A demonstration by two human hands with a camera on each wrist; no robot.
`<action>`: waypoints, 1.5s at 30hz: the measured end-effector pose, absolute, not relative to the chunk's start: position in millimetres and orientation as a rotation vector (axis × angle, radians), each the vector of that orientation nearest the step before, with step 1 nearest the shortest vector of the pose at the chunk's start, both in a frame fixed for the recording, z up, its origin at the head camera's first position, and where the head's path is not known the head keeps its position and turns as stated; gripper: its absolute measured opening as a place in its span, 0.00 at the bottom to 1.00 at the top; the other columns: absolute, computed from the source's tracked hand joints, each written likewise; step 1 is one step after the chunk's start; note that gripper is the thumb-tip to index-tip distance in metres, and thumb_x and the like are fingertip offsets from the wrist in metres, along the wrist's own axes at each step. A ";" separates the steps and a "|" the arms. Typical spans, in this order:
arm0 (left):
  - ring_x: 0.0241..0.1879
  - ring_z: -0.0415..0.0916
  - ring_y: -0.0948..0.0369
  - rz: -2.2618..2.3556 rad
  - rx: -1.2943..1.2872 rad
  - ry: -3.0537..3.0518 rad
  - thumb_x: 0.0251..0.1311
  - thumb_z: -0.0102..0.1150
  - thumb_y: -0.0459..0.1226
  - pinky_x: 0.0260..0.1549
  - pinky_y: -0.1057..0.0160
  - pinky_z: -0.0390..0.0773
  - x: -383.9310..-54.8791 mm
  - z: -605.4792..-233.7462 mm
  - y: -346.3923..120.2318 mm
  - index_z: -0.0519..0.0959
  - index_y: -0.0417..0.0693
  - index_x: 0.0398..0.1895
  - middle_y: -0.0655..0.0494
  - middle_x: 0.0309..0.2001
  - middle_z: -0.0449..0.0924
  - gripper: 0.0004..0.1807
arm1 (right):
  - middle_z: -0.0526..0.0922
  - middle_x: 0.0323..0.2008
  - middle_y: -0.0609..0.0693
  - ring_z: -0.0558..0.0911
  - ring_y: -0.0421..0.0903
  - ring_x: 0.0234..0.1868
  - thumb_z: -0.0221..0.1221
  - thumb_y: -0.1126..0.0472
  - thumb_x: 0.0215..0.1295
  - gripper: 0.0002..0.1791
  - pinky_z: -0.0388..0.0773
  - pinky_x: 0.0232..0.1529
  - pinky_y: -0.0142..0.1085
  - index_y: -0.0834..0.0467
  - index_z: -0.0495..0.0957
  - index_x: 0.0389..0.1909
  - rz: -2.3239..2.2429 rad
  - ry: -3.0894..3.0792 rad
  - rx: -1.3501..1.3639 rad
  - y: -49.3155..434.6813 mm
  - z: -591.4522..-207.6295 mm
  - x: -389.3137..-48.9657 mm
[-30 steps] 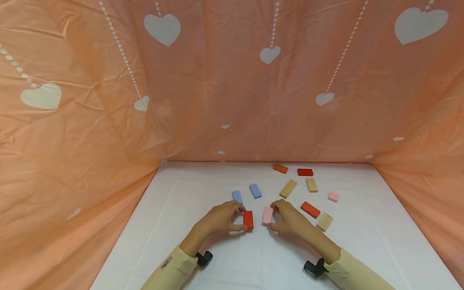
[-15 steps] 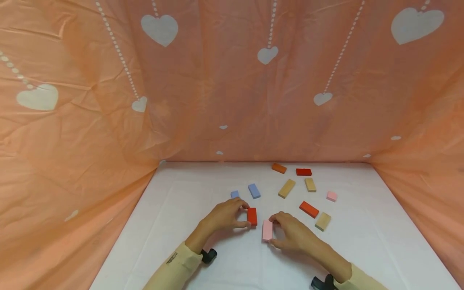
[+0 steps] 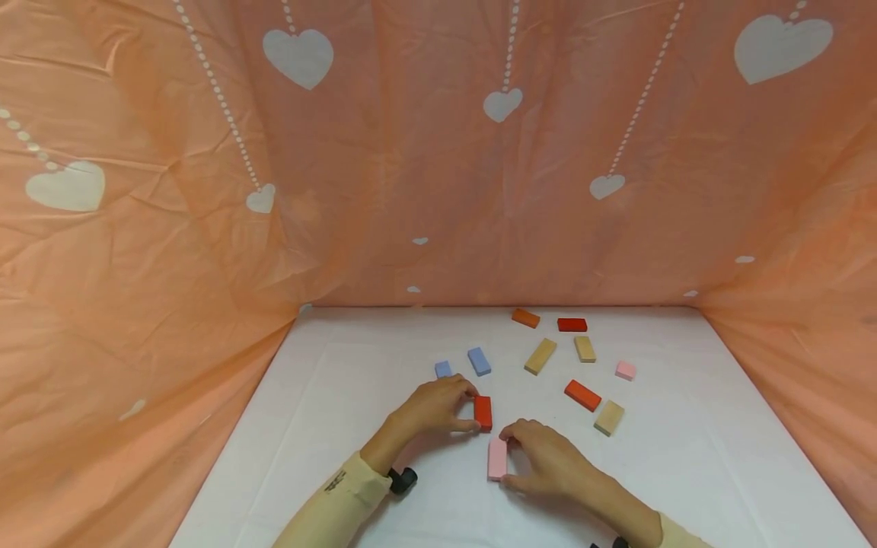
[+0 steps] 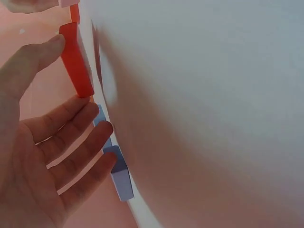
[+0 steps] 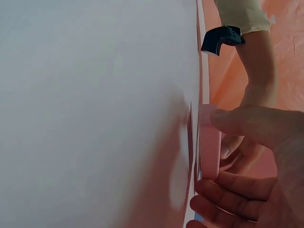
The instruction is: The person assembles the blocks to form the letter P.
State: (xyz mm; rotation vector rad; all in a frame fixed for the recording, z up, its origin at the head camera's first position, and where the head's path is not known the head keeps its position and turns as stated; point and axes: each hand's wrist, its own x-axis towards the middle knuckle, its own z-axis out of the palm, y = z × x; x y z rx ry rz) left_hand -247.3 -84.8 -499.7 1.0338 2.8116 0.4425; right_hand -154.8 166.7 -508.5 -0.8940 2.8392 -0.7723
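Red block and pink block are held just right of and below the centre of the head view; the red block is pinched at its ends between thumb and finger of the left hand, and the pink block is gripped likewise by the right hand; neither is released. Compared with a second ago, the pink block is now placed clearly lower in the frame, and the red block slightly farther right; a side-by-side pair with a gap is thus replaced by a staggered one, the pink block's upper end lying near the red block's lower end; contact between them cannot be confirmed. By this shift, it is judged, the two blocks are being adjusted against each other; a blue block is partly covered by the left hand, and a tan block is left untouched at right on the white cloth.
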 end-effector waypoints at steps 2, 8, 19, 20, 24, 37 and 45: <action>0.52 0.82 0.62 0.426 1.028 2.812 0.59 0.79 0.53 0.52 0.60 0.83 -247.3 -500.4 -83.0 0.84 0.50 0.58 0.60 0.53 0.85 0.28 | 0.84 0.45 0.42 0.80 0.40 0.46 0.80 0.47 0.57 0.30 0.84 0.54 0.46 0.55 0.81 0.55 -0.757 2.836 -0.891 164.8 -509.6 -153.9; 0.51 0.82 0.61 0.387 1.018 2.827 0.58 0.79 0.53 0.51 0.61 0.83 -246.2 -501.4 -79.3 0.84 0.52 0.57 0.61 0.52 0.84 0.28 | 0.84 0.45 0.42 0.81 0.41 0.47 0.80 0.46 0.56 0.31 0.84 0.55 0.46 0.56 0.82 0.55 -0.725 2.837 -0.893 158.9 -511.6 -153.2; 0.53 0.82 0.58 0.323 1.007 2.848 0.58 0.80 0.55 0.52 0.58 0.83 -244.0 -500.8 -76.3 0.84 0.52 0.60 0.58 0.54 0.83 0.31 | 0.82 0.43 0.40 0.78 0.39 0.44 0.81 0.46 0.55 0.31 0.84 0.51 0.43 0.55 0.82 0.54 -0.683 2.857 -0.888 152.5 -511.5 -152.3; 0.53 0.82 0.58 0.330 0.999 2.841 0.58 0.80 0.55 0.53 0.57 0.83 -243.6 -499.8 -76.4 0.84 0.52 0.60 0.58 0.54 0.83 0.31 | 0.82 0.43 0.40 0.78 0.39 0.44 0.81 0.46 0.55 0.31 0.84 0.52 0.43 0.55 0.82 0.54 -0.682 2.857 -0.884 152.6 -511.6 -151.9; 0.54 0.82 0.59 0.363 0.953 2.821 0.61 0.78 0.54 0.56 0.56 0.83 -243.4 -497.7 -77.1 0.83 0.52 0.62 0.58 0.55 0.83 0.30 | 0.82 0.45 0.41 0.78 0.40 0.45 0.81 0.45 0.55 0.33 0.84 0.53 0.44 0.56 0.81 0.56 -0.710 2.844 -0.840 154.3 -512.1 -149.8; 0.50 0.80 0.61 0.370 0.972 2.831 0.61 0.79 0.50 0.52 0.59 0.82 -241.9 -500.1 -73.7 0.83 0.55 0.57 0.60 0.50 0.84 0.24 | 0.82 0.45 0.41 0.78 0.39 0.45 0.81 0.47 0.56 0.30 0.84 0.53 0.42 0.53 0.80 0.54 -0.811 2.831 -0.780 156.2 -514.1 -148.3; 0.49 0.80 0.61 0.332 0.990 2.833 0.61 0.78 0.51 0.51 0.60 0.81 -236.5 -500.1 -71.2 0.83 0.56 0.56 0.61 0.51 0.83 0.23 | 0.83 0.45 0.41 0.79 0.40 0.45 0.81 0.49 0.55 0.29 0.84 0.53 0.44 0.54 0.81 0.54 -0.805 2.846 -0.794 155.6 -514.6 -147.4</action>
